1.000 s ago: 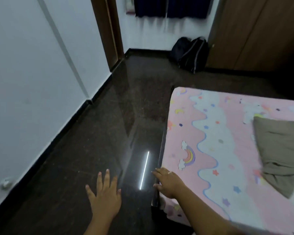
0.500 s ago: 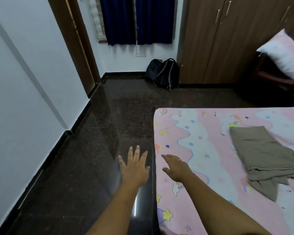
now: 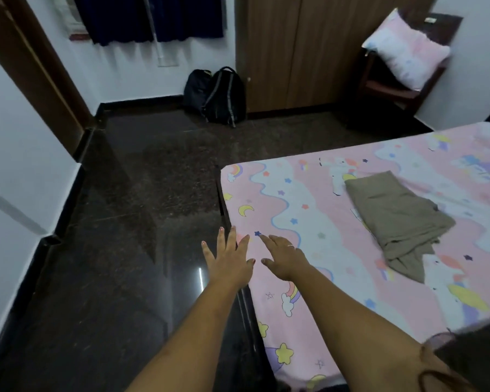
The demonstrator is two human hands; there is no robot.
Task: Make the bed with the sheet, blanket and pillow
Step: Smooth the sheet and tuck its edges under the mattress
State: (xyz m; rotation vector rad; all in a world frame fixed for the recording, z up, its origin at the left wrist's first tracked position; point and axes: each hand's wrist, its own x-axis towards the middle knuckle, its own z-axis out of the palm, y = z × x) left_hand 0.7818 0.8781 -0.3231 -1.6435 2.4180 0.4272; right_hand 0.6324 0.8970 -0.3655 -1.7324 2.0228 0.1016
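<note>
Plainly, the sheet point(image 3: 309, 222), pink with printed rainbows, moons, stars and unicorns, lies spread flat over the bed point(image 3: 223, 199) and reaches its left edge, so the first layer looks done. Both hands are open and hold nothing. The right hand point(image 3: 285, 257) lies flat, fingers straight, on or just above the sheet near that edge. The left hand point(image 3: 228, 260) is spread over the edge itself, partly above the floor point(image 3: 125, 222), most likely to smooth the cloth there. The blanket point(image 3: 393, 213), a brownish folded bundle, rests on the sheet toward the bed's middle, well apart from both hands. The pillow point(image 3: 405, 49) sits off the bed on a chair point(image 3: 379, 87) beyond its far side, probably kept aside until last. Two dark backpacks point(image 3: 215, 94) lean against the wardrobe point(image 3: 294, 52) past the bed's far corner. No brand, label or writing can be read.
</note>
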